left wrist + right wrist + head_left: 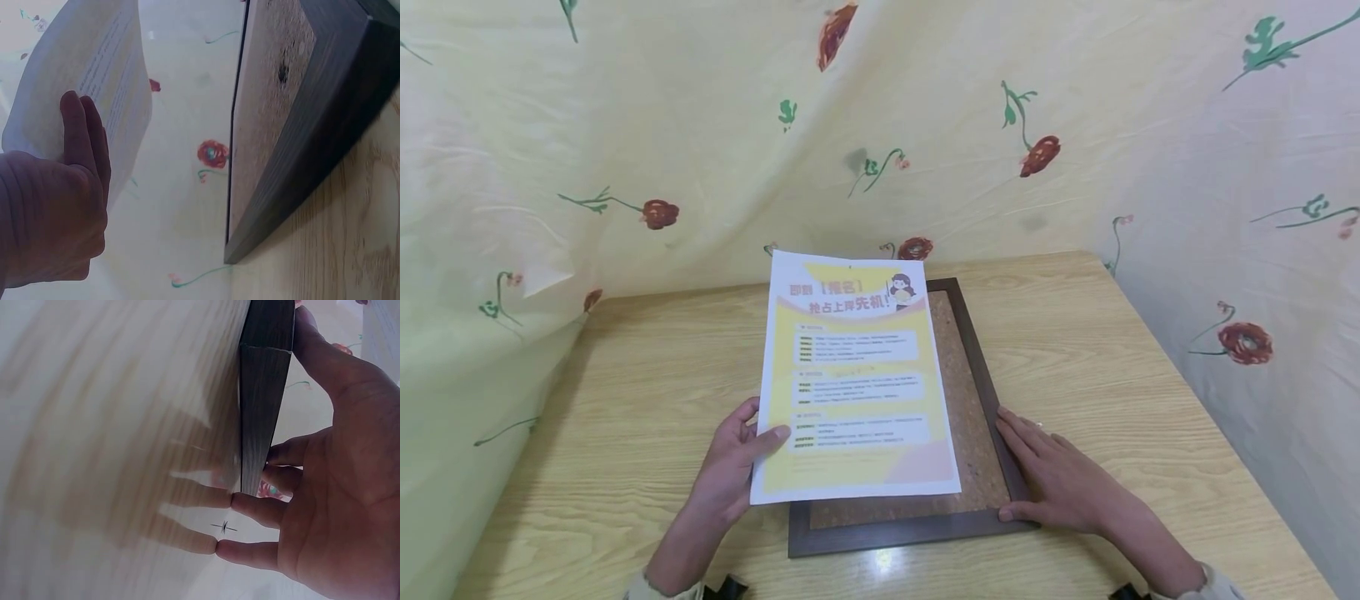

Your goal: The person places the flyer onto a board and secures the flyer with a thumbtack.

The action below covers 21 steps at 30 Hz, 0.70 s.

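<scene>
A yellow and white printed sheet of paper (857, 375) is tilted up above a dark-framed cork board (917, 525), covering much of it in the head view. My left hand (730, 458) pinches the sheet at its lower left edge, thumb on the printed face. In the left wrist view the fingers (78, 125) lie behind the paper (119, 69), well apart from the frame (312, 125). At the board's lower right corner rests my right hand (1060, 475), thumb on the frame and fingers spread along its side. The right wrist view has fingertips touching the tabletop by the frame (265, 394).
Under the board is a light wood-grain table (1090, 342). A pale cloth (730, 108) with red flowers hangs behind it and along both sides. Some light glare shows on the tabletop near the front edge of the board.
</scene>
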### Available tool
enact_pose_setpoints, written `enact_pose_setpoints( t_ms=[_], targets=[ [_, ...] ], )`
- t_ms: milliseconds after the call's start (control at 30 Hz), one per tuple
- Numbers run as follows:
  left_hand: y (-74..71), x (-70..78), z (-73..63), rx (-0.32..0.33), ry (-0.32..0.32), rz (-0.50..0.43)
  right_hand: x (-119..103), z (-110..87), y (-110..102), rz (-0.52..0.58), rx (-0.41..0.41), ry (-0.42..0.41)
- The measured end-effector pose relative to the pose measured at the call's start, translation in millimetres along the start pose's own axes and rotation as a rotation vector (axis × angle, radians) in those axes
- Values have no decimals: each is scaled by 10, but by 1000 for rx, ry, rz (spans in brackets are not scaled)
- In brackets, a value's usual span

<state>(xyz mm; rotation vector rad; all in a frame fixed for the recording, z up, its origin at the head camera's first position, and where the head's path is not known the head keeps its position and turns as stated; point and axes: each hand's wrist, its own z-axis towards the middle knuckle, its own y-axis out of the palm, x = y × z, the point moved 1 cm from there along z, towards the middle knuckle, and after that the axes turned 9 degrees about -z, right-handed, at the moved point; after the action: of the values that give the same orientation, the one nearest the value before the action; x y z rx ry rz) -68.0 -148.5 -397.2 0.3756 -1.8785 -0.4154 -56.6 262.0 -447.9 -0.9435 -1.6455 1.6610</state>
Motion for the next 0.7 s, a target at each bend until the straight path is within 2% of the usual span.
enact_pose_setpoints(
  t_ms=[267, 700],
  targets=[
    [94, -80, 75, -35, -22, -54, -6, -11, -6, -3, -11, 11],
    [203, -251, 188, 0, -57, -87, -8, -7, -5, -5, -13, 15]
  ],
)
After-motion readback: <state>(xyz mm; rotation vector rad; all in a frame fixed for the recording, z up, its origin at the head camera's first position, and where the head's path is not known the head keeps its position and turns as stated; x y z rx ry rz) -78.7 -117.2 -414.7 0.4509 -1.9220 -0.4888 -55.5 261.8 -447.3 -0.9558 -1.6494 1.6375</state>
